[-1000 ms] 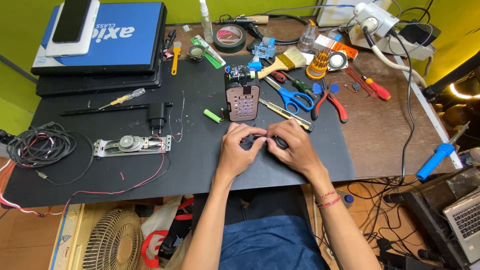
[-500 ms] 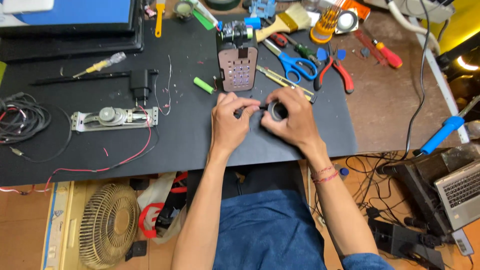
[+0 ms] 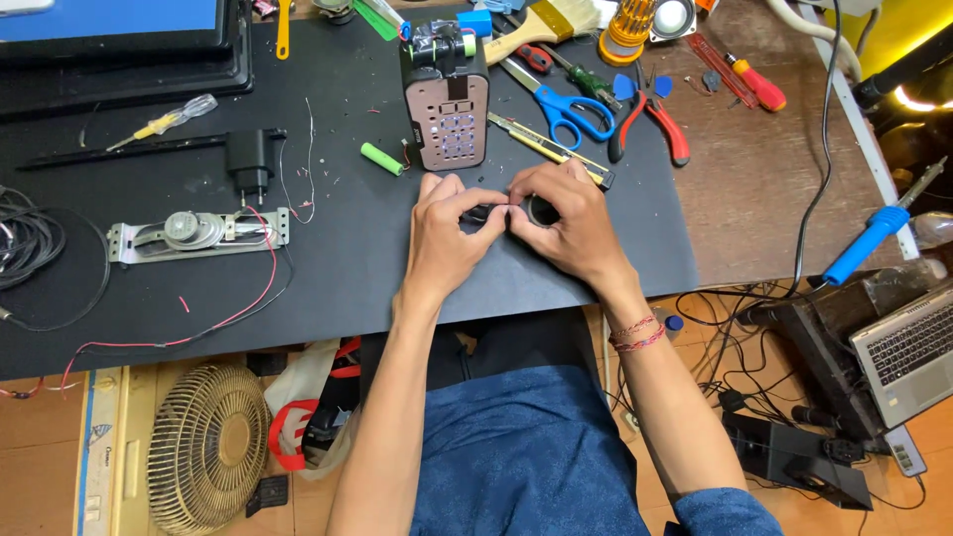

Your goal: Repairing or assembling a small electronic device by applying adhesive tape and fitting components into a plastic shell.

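My left hand (image 3: 449, 234) and my right hand (image 3: 563, 224) meet over the black mat (image 3: 347, 268), both closed on a small black round part (image 3: 541, 209) that shows between the fingers. Most of that part is hidden by my fingers. Just beyond my hands lies a pinkish perforated device case (image 3: 447, 107) with green cells at its top. A loose green cylindrical cell (image 3: 381, 159) lies to its left.
Blue scissors (image 3: 566, 109), red pliers (image 3: 655, 124), a yellow utility knife (image 3: 546, 149) and screwdrivers lie at the back right. A metal motor bracket (image 3: 194, 233) with red wire, a black plug adapter (image 3: 250, 164) and coiled cable (image 3: 25, 243) are left. A blue soldering iron (image 3: 869, 243) rests right.
The view has dropped and drawn closer, so the table sits higher in frame. My hands stay together on the small black part, fingers shifting slightly.
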